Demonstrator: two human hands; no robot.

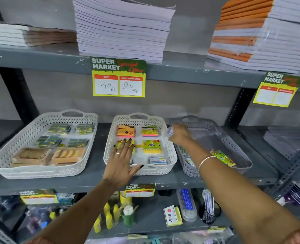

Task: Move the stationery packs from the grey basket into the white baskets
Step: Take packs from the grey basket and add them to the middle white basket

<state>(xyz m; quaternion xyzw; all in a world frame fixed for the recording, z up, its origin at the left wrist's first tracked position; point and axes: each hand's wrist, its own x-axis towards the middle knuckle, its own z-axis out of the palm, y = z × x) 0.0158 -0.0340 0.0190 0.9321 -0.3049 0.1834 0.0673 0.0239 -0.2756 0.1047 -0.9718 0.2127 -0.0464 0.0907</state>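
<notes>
Over the middle white perforated plastic basket point(170, 154) your left hand point(122, 162) lies flat, fingers point(126, 144) spread, steadying sticky-note packs, while your right hand point(180, 136) pinches a small clear pack point(170, 131), blurred, above the grey perforated basket point(242, 155), ready to cross.

Grey basket point(237, 147): rear floor bare, open from above. Middle white basket point(170, 154): front strip partly free; left hand point(121, 161) spread over its near-left corner. Left white basket point(3, 159): packed. Overhead: upper shelf point(180, 71) edge, hanging price card point(118, 77).
</notes>
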